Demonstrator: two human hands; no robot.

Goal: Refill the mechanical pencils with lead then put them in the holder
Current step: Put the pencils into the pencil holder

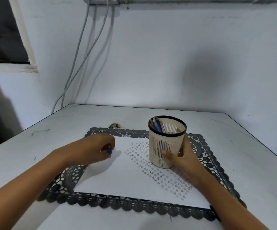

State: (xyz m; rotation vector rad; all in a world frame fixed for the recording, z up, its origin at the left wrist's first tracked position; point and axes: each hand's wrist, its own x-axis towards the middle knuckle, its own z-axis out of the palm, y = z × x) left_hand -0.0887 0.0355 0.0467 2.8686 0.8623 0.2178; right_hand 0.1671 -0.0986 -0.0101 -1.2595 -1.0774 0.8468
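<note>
Right hand (182,157) grasps the pencil holder (166,143) low on its right side, thumb across the near face, fingers curled round behind. Holder: cream plastic cup, slotted walls, black rim, upright, standing on the right half of a white sheet (111,178). Several mechanical pencils (157,126) stand inside, leaning to the left wall; blue and purple barrels show at the rim. Left hand (96,146) lies at the sheet's far-left corner, fingers curled, pinching a small blue object (109,151); only its tip shows, cannot tell whether pencil or lead case. Sheet carries a printed patch of small stars (159,173), running from beside the holder toward the near right. Beneath the sheet, a black lace mat (134,207) on a grey table (244,135). Chipped dark mark (114,125) on the table just beyond the mat's far edge. Grey cables (86,52) hang down the white wall at far left
</note>
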